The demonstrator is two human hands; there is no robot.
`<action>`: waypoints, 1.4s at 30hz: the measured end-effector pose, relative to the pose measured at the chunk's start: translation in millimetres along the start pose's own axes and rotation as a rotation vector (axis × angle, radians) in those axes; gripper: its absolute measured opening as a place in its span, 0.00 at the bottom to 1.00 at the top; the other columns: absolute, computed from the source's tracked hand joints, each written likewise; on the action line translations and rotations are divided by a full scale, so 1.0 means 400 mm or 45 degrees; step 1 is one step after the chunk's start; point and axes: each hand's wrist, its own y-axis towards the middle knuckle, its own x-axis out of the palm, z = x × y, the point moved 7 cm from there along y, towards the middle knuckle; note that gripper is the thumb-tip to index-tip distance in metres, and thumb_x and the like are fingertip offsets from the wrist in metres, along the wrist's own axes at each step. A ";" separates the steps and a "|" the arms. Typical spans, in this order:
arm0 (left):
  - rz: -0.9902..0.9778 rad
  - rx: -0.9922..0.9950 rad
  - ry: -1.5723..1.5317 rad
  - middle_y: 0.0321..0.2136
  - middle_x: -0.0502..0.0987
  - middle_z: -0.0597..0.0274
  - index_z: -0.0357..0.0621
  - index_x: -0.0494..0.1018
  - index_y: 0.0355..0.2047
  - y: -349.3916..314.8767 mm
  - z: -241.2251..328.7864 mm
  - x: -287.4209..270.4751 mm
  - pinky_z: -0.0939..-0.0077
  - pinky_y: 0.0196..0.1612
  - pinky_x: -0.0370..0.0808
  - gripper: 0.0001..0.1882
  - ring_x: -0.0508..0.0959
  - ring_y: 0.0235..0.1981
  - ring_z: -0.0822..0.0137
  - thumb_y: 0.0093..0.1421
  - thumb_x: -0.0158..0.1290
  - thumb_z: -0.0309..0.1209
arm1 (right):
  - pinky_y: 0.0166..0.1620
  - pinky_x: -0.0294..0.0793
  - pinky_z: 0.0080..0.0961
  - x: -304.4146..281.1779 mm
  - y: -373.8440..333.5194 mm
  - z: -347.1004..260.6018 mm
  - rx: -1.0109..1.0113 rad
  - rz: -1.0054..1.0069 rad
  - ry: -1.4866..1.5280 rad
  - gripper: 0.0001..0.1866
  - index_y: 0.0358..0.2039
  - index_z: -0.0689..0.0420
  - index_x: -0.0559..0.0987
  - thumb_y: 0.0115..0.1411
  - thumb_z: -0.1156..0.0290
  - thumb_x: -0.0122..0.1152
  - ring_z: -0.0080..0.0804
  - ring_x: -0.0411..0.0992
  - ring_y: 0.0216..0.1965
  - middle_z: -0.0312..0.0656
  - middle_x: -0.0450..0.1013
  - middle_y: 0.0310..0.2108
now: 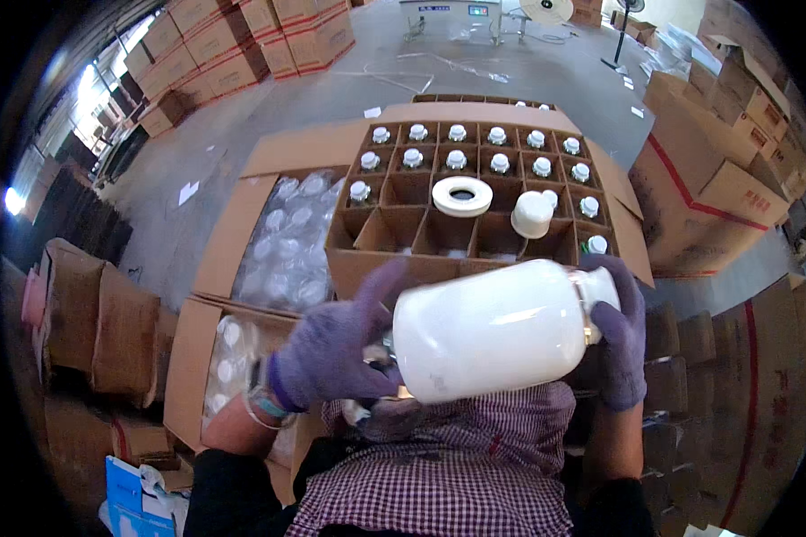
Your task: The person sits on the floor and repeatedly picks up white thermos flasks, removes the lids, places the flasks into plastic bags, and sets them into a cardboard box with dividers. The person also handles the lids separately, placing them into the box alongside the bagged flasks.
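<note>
A glossy white vessel, shaped like a vacuum flask [488, 331], lies tilted on its side between my gloved hands, with gold-coloured trim at both ends. My right hand [620, 327] is closed round its narrow white neck. At the wider end, my left hand [345, 345] has its thumb up and fingers curled below, slightly blurred by motion; a small metallic part shows beside its fingers. Just beyond the vessel, a white ring [448, 204] and a white cup-shaped cap [533, 217] rest on a divided carton [367, 259]. White-topped bottles [457, 161] stand in several compartments.
Left of the divided carton, an open box [215, 251] holds clear plastic-wrapped items [287, 255]. A nearer open box [184, 376] holds similar pieces. Large cartons [712, 197] stand at the right, and stacked cartons [206, 49] at the far left. A fan [620, 40] stands on the grey floor.
</note>
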 end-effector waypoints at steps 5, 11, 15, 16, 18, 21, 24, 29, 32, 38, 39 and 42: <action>0.018 0.154 0.061 0.42 0.79 0.42 0.41 0.57 0.68 -0.138 -0.095 0.029 0.60 0.53 0.76 0.57 0.80 0.46 0.48 0.44 0.73 0.51 | 0.52 0.73 0.29 0.066 -0.014 0.019 0.087 -0.370 -0.238 0.26 0.49 0.60 0.78 0.47 0.66 0.65 0.29 0.75 0.45 0.40 0.76 0.42; -0.182 -0.218 -0.280 0.38 0.79 0.50 0.43 0.77 0.48 -0.212 -0.228 0.271 0.65 0.47 0.77 0.37 0.81 0.41 0.53 0.43 0.72 0.52 | 0.50 0.72 0.26 0.089 -0.087 0.233 0.448 -0.292 -0.209 0.18 0.45 0.62 0.77 0.58 0.64 0.61 0.28 0.73 0.43 0.40 0.75 0.41; 0.080 -0.133 -0.068 0.40 0.79 0.52 0.45 0.79 0.43 -0.157 -0.176 0.237 0.65 0.46 0.77 0.30 0.81 0.38 0.56 0.45 0.71 0.50 | 0.50 0.71 0.24 0.022 -0.087 0.258 0.417 -0.158 -0.015 0.16 0.44 0.63 0.77 0.65 0.64 0.53 0.29 0.73 0.44 0.40 0.75 0.40; 0.056 -0.221 -0.091 0.48 0.76 0.48 0.44 0.74 0.54 -0.143 -0.161 0.217 0.63 0.52 0.75 0.37 0.79 0.44 0.54 0.47 0.71 0.49 | 0.49 0.72 0.25 0.010 -0.085 0.221 0.313 -0.093 -0.063 0.15 0.44 0.63 0.78 0.68 0.64 0.50 0.28 0.74 0.44 0.40 0.75 0.40; 0.315 0.156 -0.142 0.54 0.72 0.47 0.42 0.67 0.60 -0.106 -0.119 0.170 0.60 0.56 0.72 0.43 0.77 0.49 0.52 0.48 0.70 0.49 | 0.49 0.73 0.25 -0.003 -0.076 0.140 0.018 -0.047 -0.165 0.16 0.44 0.63 0.78 0.68 0.64 0.49 0.29 0.74 0.44 0.40 0.75 0.41; 0.482 -0.103 -0.702 0.59 0.71 0.47 0.37 0.57 0.67 -0.113 -0.261 0.197 0.59 0.58 0.73 0.38 0.74 0.58 0.57 0.62 0.62 0.36 | 0.51 0.73 0.27 0.037 -0.098 0.033 0.141 0.043 0.053 0.18 0.48 0.63 0.75 0.65 0.64 0.48 0.29 0.73 0.47 0.43 0.73 0.47; 0.637 0.082 0.051 0.59 0.73 0.50 0.40 0.59 0.67 -0.105 -0.203 0.151 0.60 0.61 0.70 0.42 0.74 0.59 0.59 0.59 0.65 0.43 | 0.51 0.75 0.37 0.086 -0.160 -0.172 -0.712 0.065 -0.364 0.29 0.52 0.58 0.75 0.51 0.60 0.71 0.42 0.75 0.47 0.46 0.75 0.46; 0.117 0.149 -0.660 0.61 0.71 0.51 0.42 0.57 0.68 -0.027 -0.200 0.202 0.58 0.63 0.67 0.43 0.72 0.61 0.58 0.59 0.64 0.44 | 0.51 0.71 0.40 0.210 -0.201 -0.253 -1.084 -0.370 -0.420 0.39 0.55 0.53 0.76 0.43 0.53 0.79 0.42 0.73 0.47 0.42 0.74 0.47; 0.101 0.054 -0.843 0.62 0.70 0.51 0.43 0.56 0.69 -0.058 -0.173 0.236 0.56 0.63 0.66 0.43 0.70 0.62 0.57 0.60 0.63 0.45 | 0.52 0.72 0.40 0.215 -0.178 -0.232 -0.993 -0.439 -0.162 0.41 0.55 0.55 0.74 0.41 0.55 0.80 0.41 0.73 0.47 0.42 0.73 0.47; 0.376 -0.070 -1.026 0.64 0.67 0.51 0.44 0.55 0.70 -0.123 -0.187 0.267 0.52 0.65 0.63 0.43 0.68 0.64 0.56 0.61 0.62 0.46 | 0.52 0.72 0.39 0.227 -0.191 -0.201 -0.794 -0.407 0.167 0.38 0.51 0.58 0.73 0.42 0.55 0.81 0.43 0.72 0.47 0.46 0.71 0.44; 0.399 -0.075 -1.041 0.64 0.66 0.51 0.45 0.55 0.70 -0.126 -0.190 0.265 0.51 0.65 0.63 0.43 0.68 0.64 0.55 0.61 0.62 0.46 | 0.52 0.73 0.39 0.228 -0.195 -0.201 -0.799 -0.371 0.158 0.39 0.51 0.58 0.73 0.42 0.55 0.81 0.43 0.73 0.47 0.46 0.72 0.44; 0.424 -0.094 -1.099 0.65 0.65 0.51 0.45 0.54 0.70 -0.137 -0.195 0.272 0.49 0.66 0.61 0.43 0.67 0.65 0.55 0.61 0.61 0.47 | 0.51 0.75 0.37 0.234 -0.199 -0.194 -0.807 -0.326 0.144 0.41 0.51 0.58 0.73 0.41 0.54 0.82 0.42 0.74 0.47 0.46 0.72 0.45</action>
